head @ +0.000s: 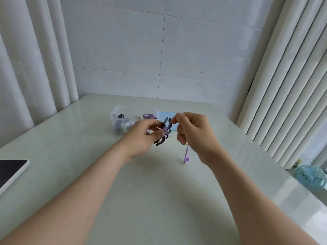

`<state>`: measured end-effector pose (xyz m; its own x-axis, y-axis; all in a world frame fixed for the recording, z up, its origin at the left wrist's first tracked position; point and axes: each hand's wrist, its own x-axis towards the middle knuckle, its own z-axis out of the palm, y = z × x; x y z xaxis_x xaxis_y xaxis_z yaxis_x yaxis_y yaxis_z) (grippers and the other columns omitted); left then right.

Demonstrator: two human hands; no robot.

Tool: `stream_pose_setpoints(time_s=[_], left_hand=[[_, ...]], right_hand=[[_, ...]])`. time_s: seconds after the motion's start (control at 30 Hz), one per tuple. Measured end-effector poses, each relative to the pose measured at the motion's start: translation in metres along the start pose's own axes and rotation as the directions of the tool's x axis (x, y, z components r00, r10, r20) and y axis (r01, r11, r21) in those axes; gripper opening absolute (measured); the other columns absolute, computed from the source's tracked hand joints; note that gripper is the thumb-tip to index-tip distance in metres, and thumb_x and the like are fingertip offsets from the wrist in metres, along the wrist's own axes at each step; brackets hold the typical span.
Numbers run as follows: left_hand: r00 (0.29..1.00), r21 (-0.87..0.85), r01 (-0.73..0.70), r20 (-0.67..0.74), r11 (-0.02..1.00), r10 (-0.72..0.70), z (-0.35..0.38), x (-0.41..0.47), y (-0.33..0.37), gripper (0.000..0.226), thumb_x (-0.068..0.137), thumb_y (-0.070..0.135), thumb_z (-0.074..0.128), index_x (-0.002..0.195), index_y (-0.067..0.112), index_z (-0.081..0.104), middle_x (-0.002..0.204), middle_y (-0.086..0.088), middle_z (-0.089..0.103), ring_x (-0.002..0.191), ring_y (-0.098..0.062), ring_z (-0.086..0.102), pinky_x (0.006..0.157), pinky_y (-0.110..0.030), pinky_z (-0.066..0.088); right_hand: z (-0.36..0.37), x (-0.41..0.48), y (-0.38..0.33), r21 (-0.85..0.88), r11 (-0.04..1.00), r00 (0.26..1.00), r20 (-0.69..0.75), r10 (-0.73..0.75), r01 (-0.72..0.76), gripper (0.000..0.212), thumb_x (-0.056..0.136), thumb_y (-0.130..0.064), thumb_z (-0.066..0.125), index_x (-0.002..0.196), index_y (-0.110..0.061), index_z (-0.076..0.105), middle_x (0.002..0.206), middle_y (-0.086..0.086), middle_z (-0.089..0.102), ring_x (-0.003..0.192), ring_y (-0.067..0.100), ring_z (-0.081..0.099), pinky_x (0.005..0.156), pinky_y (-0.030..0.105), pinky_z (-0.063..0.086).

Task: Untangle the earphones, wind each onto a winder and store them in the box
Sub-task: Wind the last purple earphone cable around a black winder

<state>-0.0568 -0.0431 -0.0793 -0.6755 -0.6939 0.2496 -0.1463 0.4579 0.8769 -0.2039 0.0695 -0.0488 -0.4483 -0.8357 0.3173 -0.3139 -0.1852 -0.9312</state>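
Left hand (141, 137): centre of frame; a dark winder (168, 131) is gripped by curled fingers
Right hand (192, 133): just right of the winder; the purple earphone (186, 157) cord is pinched at the fingertips
Earphone: partly wound on the winder; one bud is hung below the right hand, above the table (159, 200)
Box (116, 114): behind the left hand; other wound earphones are held inside

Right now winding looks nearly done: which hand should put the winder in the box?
Probably the left hand: it grips the winder, nearest the clear box; the right hand pinches the purple cable.
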Motion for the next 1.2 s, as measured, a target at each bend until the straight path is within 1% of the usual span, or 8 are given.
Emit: stream_pose_setpoints(time_s=[0.17,0.3,0.47,0.63,0.8,0.97,1.1,1.2], left_hand=[[0.988,0.024,-0.043,0.149,0.999,0.039,0.002,-0.004,0.005,0.021,0.105,0.025,0.062,0.120,0.034,0.073,0.111,0.007,0.077,0.109,-0.021,0.070,0.109,-0.043,0.050],[0.975,-0.080,-0.030,0.218,0.996,0.047,0.003,-0.006,0.011,0.028,0.106,0.019,0.059,0.131,0.030,0.069,0.115,0.012,0.076,0.102,0.000,0.067,0.082,-0.013,0.046],[0.992,-0.296,-0.041,0.106,0.954,0.075,0.002,-0.002,0.013,0.026,0.102,0.014,0.064,0.124,0.025,0.072,0.114,0.006,0.079,0.106,-0.008,0.072,0.087,-0.024,0.051],[0.997,-0.470,-0.012,-0.076,0.882,-0.027,-0.004,0.000,0.012,0.025,0.099,0.012,0.068,0.123,0.013,0.074,0.111,-0.006,0.080,0.103,-0.020,0.076,0.083,-0.027,0.052],[0.968,-0.391,0.032,-0.218,0.920,-0.126,-0.007,-0.002,0.014,0.017,0.098,0.022,0.071,0.114,0.021,0.077,0.099,0.005,0.081,0.090,-0.004,0.076,0.076,-0.029,0.048],[0.932,-0.265,0.009,-0.347,0.964,-0.104,-0.005,0.001,0.008,0.016,0.095,0.023,0.077,0.109,0.016,0.077,0.095,0.002,0.080,0.077,-0.003,0.076,0.059,-0.006,0.047],[0.936,-0.100,0.021,-0.349,0.995,-0.055,-0.004,0.002,0.000,0.019,0.091,0.027,0.080,0.108,0.019,0.077,0.096,0.004,0.079,0.083,-0.013,0.077,0.078,-0.022,0.056],[0.982,0.061,0.009,-0.190,0.998,0.003,-0.004,0.002,-0.004,0.016,0.092,0.030,0.078,0.108,0.027,0.079,0.096,0.010,0.079,0.090,-0.010,0.075,0.090,-0.033,0.057]], right_hand=[[-0.011,0.012,0.011,-0.087,0.996,0.973,-0.230,-0.014,-0.006,0.028,0.101,-0.028,0.057,0.081,-0.013,0.071,0.062,0.001,0.040,0.057,0.020,0.034,0.057,0.033,0.031],[-0.019,0.016,0.020,-0.200,0.978,0.956,-0.292,-0.004,-0.057,0.029,0.101,-0.026,0.056,0.090,-0.003,0.070,0.048,-0.010,0.034,0.043,0.013,0.030,0.043,0.021,0.027],[-0.018,0.017,0.030,-0.442,0.892,0.981,-0.192,0.011,-0.096,0.025,0.101,-0.029,0.057,0.084,-0.019,0.072,0.043,-0.007,0.048,0.048,0.028,0.054,0.047,0.025,0.038],[-0.006,0.010,0.029,-0.633,0.772,0.998,0.043,-0.047,0.063,0.027,0.098,-0.023,0.052,0.080,-0.028,0.072,0.044,-0.011,0.047,0.047,0.013,0.042,0.053,0.030,0.035],[0.003,-0.003,0.017,-0.575,0.777,0.952,0.289,-0.098,0.255,0.029,0.096,-0.019,0.057,0.076,-0.026,0.076,0.046,-0.006,0.044,0.047,0.014,0.037,0.054,0.032,0.040],[0.005,-0.011,0.001,-0.426,0.883,0.944,0.327,-0.050,0.194,0.029,0.094,-0.014,0.061,0.072,-0.020,0.078,0.045,-0.005,0.037,0.046,0.016,0.031,0.048,0.022,0.031],[0.002,-0.012,-0.006,-0.316,0.936,0.963,0.258,-0.071,0.154,0.028,0.093,-0.012,0.061,0.069,-0.015,0.075,0.048,0.010,0.045,0.045,0.022,0.041,0.049,0.027,0.038],[-0.001,-0.009,-0.006,-0.285,0.949,0.990,0.086,-0.113,0.133,0.025,0.092,-0.013,0.058,0.074,-0.002,0.071,0.052,0.020,0.051,0.040,0.021,0.042,0.043,0.032,0.037]])
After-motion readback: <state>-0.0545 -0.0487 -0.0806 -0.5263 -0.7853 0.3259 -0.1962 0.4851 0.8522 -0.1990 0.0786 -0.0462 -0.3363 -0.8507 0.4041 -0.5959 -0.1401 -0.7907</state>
